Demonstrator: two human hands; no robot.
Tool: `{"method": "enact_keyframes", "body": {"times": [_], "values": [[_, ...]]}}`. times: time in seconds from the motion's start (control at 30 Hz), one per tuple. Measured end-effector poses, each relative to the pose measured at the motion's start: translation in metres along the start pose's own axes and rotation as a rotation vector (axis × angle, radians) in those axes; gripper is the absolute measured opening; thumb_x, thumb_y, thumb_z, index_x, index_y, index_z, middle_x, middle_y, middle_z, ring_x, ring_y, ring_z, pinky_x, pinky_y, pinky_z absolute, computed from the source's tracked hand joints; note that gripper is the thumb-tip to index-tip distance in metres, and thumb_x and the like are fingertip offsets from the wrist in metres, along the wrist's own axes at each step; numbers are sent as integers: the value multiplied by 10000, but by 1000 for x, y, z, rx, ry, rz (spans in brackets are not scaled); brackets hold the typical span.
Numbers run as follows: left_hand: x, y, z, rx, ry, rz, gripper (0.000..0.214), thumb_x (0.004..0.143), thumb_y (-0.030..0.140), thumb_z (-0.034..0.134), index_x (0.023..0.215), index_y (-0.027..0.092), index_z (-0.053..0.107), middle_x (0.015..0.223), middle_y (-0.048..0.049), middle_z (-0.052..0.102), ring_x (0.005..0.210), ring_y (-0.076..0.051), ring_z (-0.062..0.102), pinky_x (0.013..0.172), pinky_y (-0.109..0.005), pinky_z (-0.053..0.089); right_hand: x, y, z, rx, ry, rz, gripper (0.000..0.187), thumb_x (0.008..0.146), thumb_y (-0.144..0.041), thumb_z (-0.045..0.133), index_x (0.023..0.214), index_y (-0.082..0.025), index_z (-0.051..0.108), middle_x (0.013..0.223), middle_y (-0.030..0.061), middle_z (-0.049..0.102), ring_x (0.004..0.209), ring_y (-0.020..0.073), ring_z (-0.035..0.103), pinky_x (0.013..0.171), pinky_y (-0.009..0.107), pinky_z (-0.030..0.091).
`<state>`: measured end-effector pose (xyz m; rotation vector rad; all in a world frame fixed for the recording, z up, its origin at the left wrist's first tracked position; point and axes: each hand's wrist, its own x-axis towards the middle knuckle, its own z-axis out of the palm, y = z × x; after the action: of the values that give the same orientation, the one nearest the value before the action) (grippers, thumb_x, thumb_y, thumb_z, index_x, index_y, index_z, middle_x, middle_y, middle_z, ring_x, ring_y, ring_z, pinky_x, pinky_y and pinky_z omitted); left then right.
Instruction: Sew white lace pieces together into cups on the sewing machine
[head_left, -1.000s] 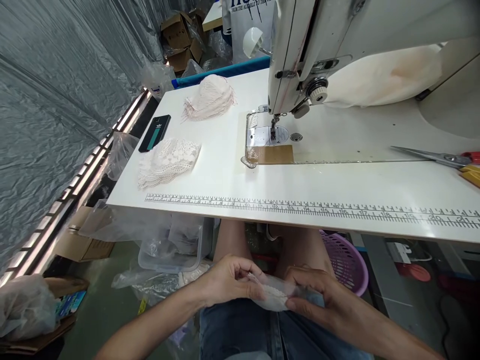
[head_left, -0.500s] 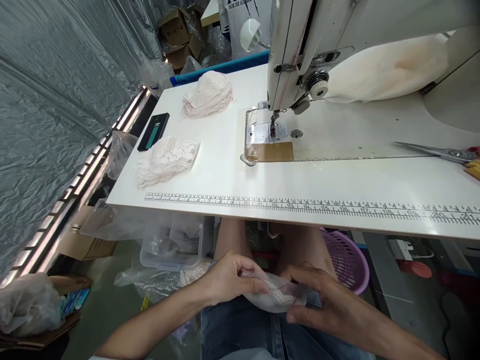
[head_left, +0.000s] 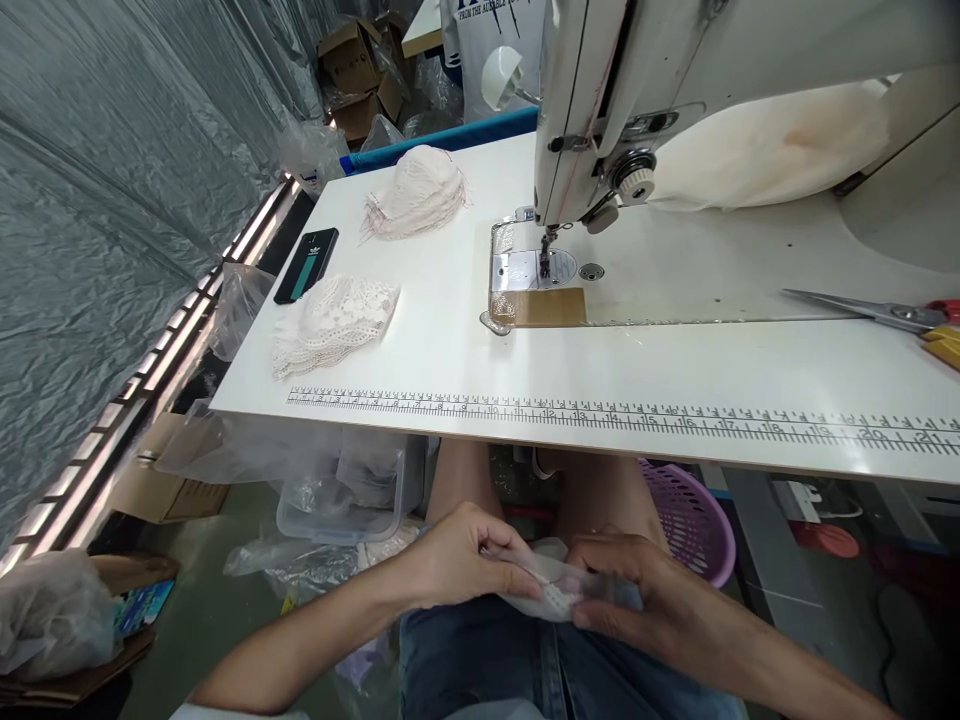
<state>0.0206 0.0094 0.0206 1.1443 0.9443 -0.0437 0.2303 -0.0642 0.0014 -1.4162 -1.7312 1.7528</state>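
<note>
Above my lap, a piece of sheer white fabric with a lace strip (head_left: pixel 553 598) is stretched between both hands. My left hand (head_left: pixel 491 560) pinches its left end between thumb and fingers. At the other end, my right hand (head_left: pixel 619 590) has thumb and fingers closed on the cloth, part of which hides behind them. On the table lie a folded white lace piece (head_left: pixel 337 322) and a stack of pale cloth pieces (head_left: pixel 421 195) with loose thread ends. The sewing machine (head_left: pixel 592 130) stands beyond my hands, its presser foot (head_left: pixel 546 262) over the needle plate.
Scissors (head_left: pixel 874 308) lie at the table's right. A phone (head_left: pixel 306 265) rests near the left edge. A printed ruler (head_left: pixel 600 408) runs along the table's front edge. Below are a clear plastic bin (head_left: pixel 409 490) and a purple basket (head_left: pixel 701 520). Cartons (head_left: pixel 349 60) stand behind.
My right hand's fingers have closed in on the fabric, which is now gathered and pulled narrower between the hands. My left hand keeps its pinch almost in place.
</note>
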Motion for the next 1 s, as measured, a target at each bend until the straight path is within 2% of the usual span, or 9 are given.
{"method": "enact_keyframes", "body": {"times": [0.13, 0.23, 0.4, 0.57, 0.77, 0.87, 1.0], "values": [[-1, -3, -5, -67, -25, -46, 294, 586, 355, 791, 757, 120, 742, 685, -44, 682, 622, -127, 576, 612, -214, 435, -6, 2, -6, 2, -24, -9, 82, 833, -288, 589, 803, -220, 623, 850, -9, 625, 871, 178, 545, 751, 258, 385], [-2, -4, -7, -119, -45, -70, 291, 577, 347, 800, 751, 122, 741, 692, -49, 686, 648, -140, 598, 641, -231, 460, -7, 1, -8, -1, -51, -54, 102, 836, -296, 595, 778, -216, 622, 804, -10, 620, 852, 178, 542, 749, 265, 379], [-2, -2, -7, -127, -59, -85, 297, 590, 355, 792, 771, 124, 743, 714, -62, 691, 690, -167, 620, 678, -269, 486, -4, -1, -6, -40, -36, -40, 169, 823, -342, 606, 724, -206, 582, 769, -13, 589, 818, 180, 524, 718, 272, 367], [-2, -2, -6, -123, -50, -96, 304, 557, 356, 807, 746, 126, 743, 690, -50, 686, 660, -153, 606, 655, -252, 470, -3, 3, -7, 5, -43, -73, 218, 849, -387, 576, 735, -206, 614, 744, -16, 581, 806, 171, 528, 743, 271, 366], [-2, -7, -6, -153, -51, -90, 300, 549, 345, 817, 721, 113, 735, 649, -38, 670, 602, -117, 573, 611, -221, 443, -5, 5, -15, 156, -77, -113, 268, 820, -440, 616, 741, -187, 659, 782, -2, 575, 760, 146, 561, 657, 233, 386], [-3, -8, -6, -154, -45, -85, 292, 551, 332, 820, 716, 107, 733, 642, -40, 670, 590, -110, 571, 588, -209, 431, -6, 4, -16, 166, -66, -115, 276, 818, -444, 616, 745, -181, 658, 822, 10, 586, 788, 153, 572, 662, 234, 398], [-4, -7, -5, -170, -21, -100, 274, 537, 297, 829, 709, 107, 734, 644, -41, 674, 606, -114, 583, 603, -214, 448, -6, 3, -15, 172, -63, -122, 283, 815, -437, 620, 737, -166, 641, 756, 1, 604, 756, 152, 571, 676, 241, 397]]}}
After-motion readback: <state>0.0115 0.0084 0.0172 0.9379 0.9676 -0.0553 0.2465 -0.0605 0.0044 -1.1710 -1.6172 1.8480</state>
